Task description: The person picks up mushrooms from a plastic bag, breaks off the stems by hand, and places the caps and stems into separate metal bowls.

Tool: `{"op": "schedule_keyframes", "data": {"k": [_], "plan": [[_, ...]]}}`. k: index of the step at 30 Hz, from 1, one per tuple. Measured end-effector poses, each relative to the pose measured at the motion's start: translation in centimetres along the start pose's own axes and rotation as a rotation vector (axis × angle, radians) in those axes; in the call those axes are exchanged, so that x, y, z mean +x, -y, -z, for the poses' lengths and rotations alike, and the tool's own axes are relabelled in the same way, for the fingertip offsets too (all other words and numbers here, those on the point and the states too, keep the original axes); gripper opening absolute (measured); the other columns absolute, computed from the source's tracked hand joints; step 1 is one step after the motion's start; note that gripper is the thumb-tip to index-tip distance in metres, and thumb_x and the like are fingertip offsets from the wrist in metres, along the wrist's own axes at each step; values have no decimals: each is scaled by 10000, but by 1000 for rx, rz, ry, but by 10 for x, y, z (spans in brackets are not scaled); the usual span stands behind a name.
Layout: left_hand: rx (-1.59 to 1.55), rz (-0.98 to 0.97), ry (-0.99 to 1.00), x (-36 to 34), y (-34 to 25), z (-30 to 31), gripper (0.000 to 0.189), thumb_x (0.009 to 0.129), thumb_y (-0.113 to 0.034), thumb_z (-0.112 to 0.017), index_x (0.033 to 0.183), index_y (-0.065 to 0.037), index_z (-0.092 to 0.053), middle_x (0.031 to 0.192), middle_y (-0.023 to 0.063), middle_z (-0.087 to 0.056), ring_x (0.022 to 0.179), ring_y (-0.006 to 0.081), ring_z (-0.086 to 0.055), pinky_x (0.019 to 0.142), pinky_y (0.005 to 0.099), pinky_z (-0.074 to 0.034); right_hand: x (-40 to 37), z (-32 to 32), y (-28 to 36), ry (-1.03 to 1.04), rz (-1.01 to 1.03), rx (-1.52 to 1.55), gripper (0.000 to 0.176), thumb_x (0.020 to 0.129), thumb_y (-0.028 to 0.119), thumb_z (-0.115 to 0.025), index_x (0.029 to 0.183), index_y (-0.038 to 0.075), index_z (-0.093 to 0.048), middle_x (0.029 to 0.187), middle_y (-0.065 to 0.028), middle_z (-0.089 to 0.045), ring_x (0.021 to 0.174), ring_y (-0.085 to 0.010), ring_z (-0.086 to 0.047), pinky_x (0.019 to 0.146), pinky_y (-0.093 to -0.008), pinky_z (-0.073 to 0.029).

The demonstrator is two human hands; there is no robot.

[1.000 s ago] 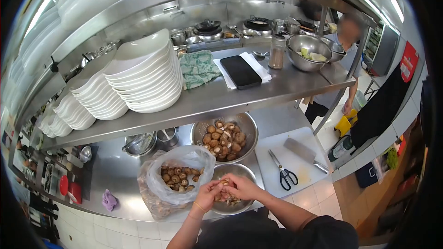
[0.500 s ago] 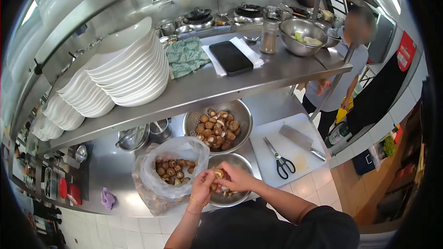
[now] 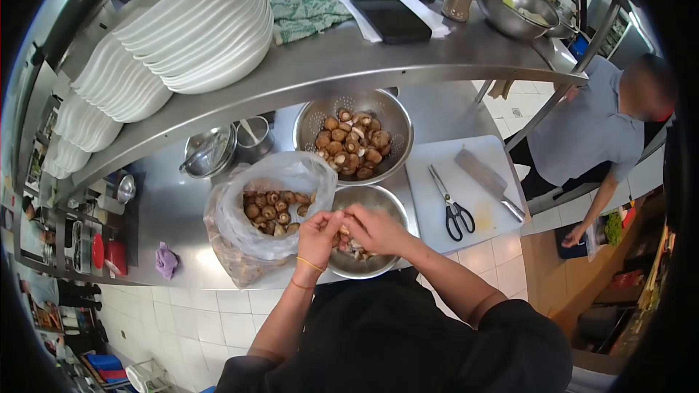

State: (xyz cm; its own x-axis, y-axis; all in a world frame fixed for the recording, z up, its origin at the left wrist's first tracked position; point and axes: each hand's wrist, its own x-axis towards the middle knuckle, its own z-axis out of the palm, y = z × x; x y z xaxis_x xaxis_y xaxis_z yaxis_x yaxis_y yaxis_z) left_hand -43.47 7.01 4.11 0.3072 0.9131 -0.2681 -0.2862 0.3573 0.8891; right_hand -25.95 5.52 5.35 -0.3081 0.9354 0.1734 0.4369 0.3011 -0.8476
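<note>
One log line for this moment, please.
left hand: pinching mushroom | right hand: same mushroom | over: steel bowl | beside: bag of mushrooms, colander | board: scissors, cleaver, untouched

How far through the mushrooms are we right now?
Done, apparently: a pile fills the colander. In hand: the left hand and right hand pinch one mushroom over the steel bowl of scraps. Left: the plastic bag holds many more, so roughly midway.
</note>
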Motion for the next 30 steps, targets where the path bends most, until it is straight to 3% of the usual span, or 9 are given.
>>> {"op": "schedule_keyframes", "data": {"k": [4,7,10,17,19,21,23,28,30], "plan": [[58,-48,-71,2,1,-6,225,985,-212,-630,886,-10,-626,738,63,-655,543,115,-583,448,250,-448,5,1,2,7,12,3,193,986,203,-526,1050,29,-472,896,-231,-655,828,-475,-620,681,-530,-475],[124,-44,-104,10,-5,-11,243,979,-225,-640,861,-15,-605,732,64,-649,527,111,-567,445,242,-441,4,0,10,24,-67,-110,177,998,190,-502,1041,21,-469,913,-234,-657,815,-472,-621,667,-530,-479],[132,-65,-118,22,-8,-12,258,974,-237,-649,864,-10,-595,727,60,-642,518,107,-554,440,242,-438,9,-3,2,-118,63,-191,165,997,185,-499,1048,29,-483,906,-193,-644,810,-413,-640,650,-506,-499],[217,-128,-196,28,-1,-21,277,974,-244,-645,853,1,-598,720,72,-655,533,107,-562,448,252,-443,6,-9,14,-233,114,-653,183,835,143,-623,973,47,-549,864,-129,-575,767,-313,-627,609,-430,-524],[591,-338,-287,34,11,-12,314,951,-264,-676,817,13,-611,683,74,-645,583,129,-580,550,292,-483,7,-12,19,-265,100,-637,165,832,151,-634,914,44,-539,868,-150,-587,731,-354,-619,606,-449,-517],[504,-324,-240,38,12,-10,302,956,-255,-664,861,30,-643,721,94,-678,671,116,-603,623,313,-505,13,-9,4,-312,63,-342,116,896,143,-585,913,34,-548,875,-192,-600,765,-391,-612,618,-485,-483],[498,-219,-223,38,-1,-19,276,950,-240,-667,897,31,-650,744,103,-689,680,141,-625,641,325,-516,16,1,-9,-270,-24,-46,147,936,155,-613,868,28,-583,706,-103,-605,617,-244,-596,558,-361,-453],[650,-383,-154,57,-10,-39,238,938,-206,-664,922,31,-647,801,158,-701,704,241,-684,660,348,-532,8,20,-14,-371,-174,305,155,955,182,-650,949,31,-613,744,4,-602,620,-65,-550,551,-275,-446],[681,-499,-146,72,-19,-46,243,940,-203,-655,946,39,-647,796,173,-698,715,280,-693,665,360,-536,10,40,-1,-419,-328,922,129,980,166,-619,972,37,-610,747,3,-604,614,-52,-523,559,-240,-437]]}}
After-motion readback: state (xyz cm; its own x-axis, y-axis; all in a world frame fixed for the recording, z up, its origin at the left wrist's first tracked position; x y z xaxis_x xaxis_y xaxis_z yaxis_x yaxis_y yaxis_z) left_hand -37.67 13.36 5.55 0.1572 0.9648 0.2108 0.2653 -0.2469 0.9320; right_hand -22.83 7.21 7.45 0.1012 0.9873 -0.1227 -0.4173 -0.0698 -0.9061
